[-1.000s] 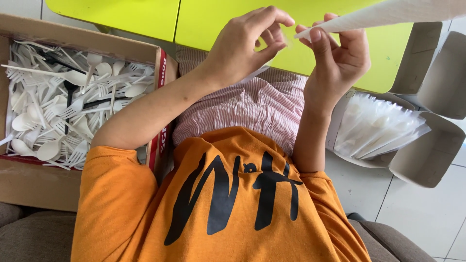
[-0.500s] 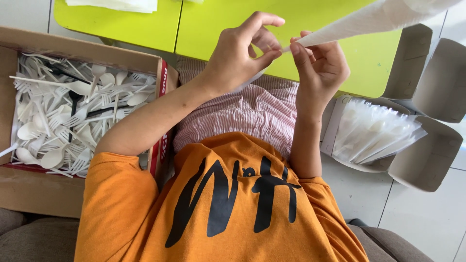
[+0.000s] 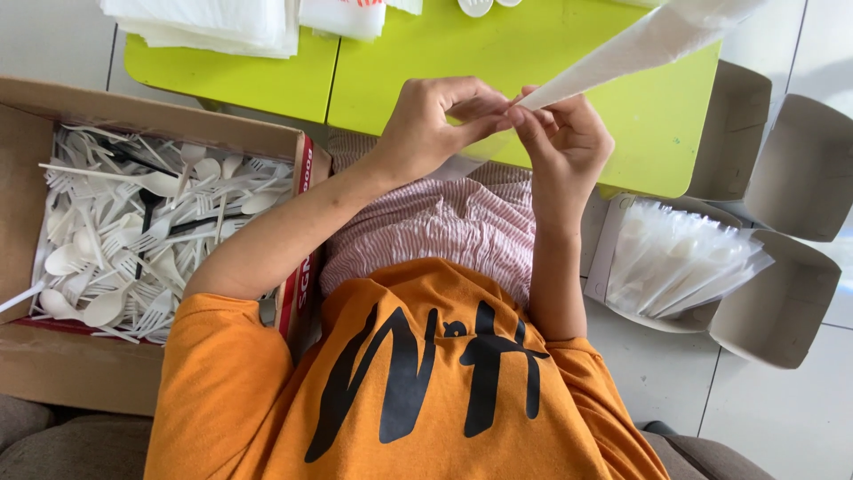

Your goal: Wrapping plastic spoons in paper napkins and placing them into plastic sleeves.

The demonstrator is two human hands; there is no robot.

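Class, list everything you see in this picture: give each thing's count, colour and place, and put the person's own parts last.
Rolled napkin: one, white, pinched between both hands, pointing up-right.
Table: one, lime green, at top.
Napkin stacks: several, white, on the table's far edge.
Cardboard box: one, brown, at left.
Plastic cutlery: many, white, loose in the cardboard box.
Box of wrapped packs: one, grey-brown, at right.
Wrapped packs: many, clear-white, inside it.
Left hand: gripping the napkin's tip.
Right hand: gripping the napkin's tip.

A cardboard box [image 3: 27, 373] is sitting at the left with plastic cutlery [image 3: 133, 240] lying in it. A table [image 3: 426, 62] is standing at the far side, napkin stacks [image 3: 204, 22] resting on it. At the right, wrapped packets [image 3: 680, 262] are lying in an open carton [image 3: 782, 302].
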